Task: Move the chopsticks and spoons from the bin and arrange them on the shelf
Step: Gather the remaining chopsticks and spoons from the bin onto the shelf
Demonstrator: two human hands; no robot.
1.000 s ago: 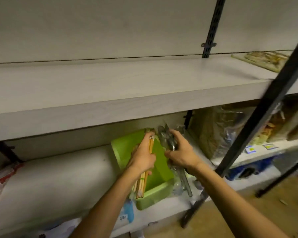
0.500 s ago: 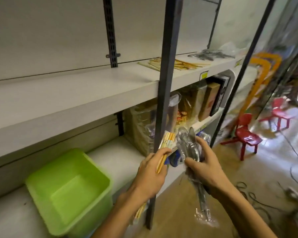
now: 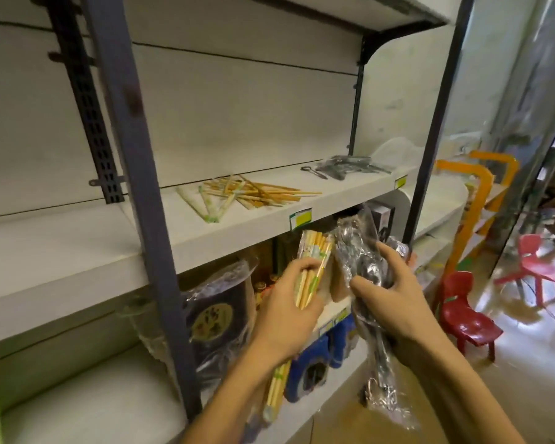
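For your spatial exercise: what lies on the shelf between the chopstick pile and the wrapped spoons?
In the head view, only bare shelf separates the chopstick pile from the wrapped spoons.

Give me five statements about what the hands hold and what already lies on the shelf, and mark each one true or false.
1. The left hand grips a bundle of chopsticks. True.
2. The right hand holds a green bin. False: it grips plastic-wrapped spoons.
3. Loose chopsticks already lie in a pile on the shelf. True: the chopstick pile lies on its top, left of the wrapped utensils.
4. The bundle in the left hand rests on the shelf. False: it is held in the air, below and in front of the shelf edge.
5. The red chairs stand on the shelf. False: they stand on the floor to the right.
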